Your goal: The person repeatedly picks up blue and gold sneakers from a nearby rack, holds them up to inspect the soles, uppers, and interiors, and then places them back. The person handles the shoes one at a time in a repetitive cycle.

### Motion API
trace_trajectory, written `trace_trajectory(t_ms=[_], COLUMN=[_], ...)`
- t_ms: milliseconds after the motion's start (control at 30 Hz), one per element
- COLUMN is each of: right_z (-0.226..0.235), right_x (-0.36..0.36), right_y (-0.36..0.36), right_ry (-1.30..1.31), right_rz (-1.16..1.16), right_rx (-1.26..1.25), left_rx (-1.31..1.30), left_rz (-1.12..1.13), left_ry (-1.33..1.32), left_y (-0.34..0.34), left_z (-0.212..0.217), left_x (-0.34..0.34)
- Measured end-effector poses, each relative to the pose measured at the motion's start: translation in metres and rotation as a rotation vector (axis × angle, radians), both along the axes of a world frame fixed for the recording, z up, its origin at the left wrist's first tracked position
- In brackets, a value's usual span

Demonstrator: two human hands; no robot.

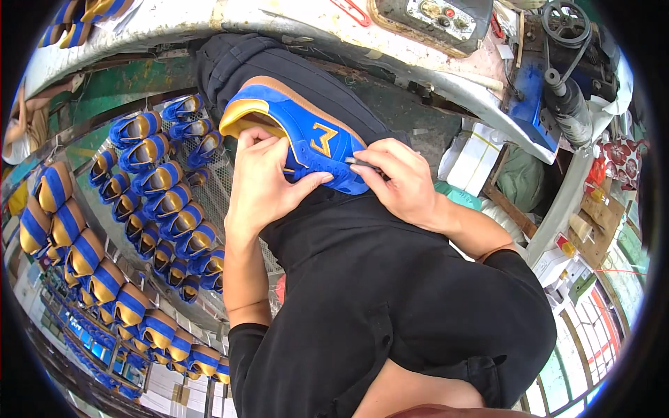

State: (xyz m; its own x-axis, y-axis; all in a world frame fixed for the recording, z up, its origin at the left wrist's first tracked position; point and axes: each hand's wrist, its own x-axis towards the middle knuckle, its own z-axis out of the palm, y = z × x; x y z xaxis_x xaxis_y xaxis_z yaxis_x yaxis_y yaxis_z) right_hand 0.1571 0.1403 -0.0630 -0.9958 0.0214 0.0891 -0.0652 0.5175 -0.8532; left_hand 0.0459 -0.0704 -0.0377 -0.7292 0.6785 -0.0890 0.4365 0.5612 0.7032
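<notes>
Fingers [306, 182] of both hands, gripping blue shoe [306, 132]

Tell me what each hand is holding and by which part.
The left hand grips the blue and gold shoe at its collar opening. The right hand pinches a small dark tool against the shoe's heel side.

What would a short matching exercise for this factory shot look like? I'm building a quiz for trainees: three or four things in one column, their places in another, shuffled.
Things
1. blue shoe
2. left hand
3. right hand
4. rack of shoes

Places
A. to the person's left, in rows
B. on the lap, between both hands
C. at the shoe's heel end, pinching a small dark tool
D. on the shoe's side, near the gold toe

Pairs: 1-B, 2-D, 3-C, 4-A
</notes>
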Motion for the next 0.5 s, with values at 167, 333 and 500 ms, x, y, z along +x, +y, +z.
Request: trace_trajectory(t_ms=[167,333,500], right_z=[-0.003,0.011,0.011], right_x=[-0.004,-0.002,-0.005], right_y=[-0.004,0.012,0.012], right_ry=[0.011,-0.142,-0.154], right_rz=[0.105,0.285,0.196], right_rx=[0.074,0.145,0.042], left_rx=[0.031,0.037,0.080], left_rz=[-0.003,-0.007,-0.007], left_ry=[-0.014,-0.048,-0.011], left_y=[-0.002,-0.004,-0.005], left_z=[-0.008,-0.015,-0.016], left_x=[-0.005,-0.001,-0.003])
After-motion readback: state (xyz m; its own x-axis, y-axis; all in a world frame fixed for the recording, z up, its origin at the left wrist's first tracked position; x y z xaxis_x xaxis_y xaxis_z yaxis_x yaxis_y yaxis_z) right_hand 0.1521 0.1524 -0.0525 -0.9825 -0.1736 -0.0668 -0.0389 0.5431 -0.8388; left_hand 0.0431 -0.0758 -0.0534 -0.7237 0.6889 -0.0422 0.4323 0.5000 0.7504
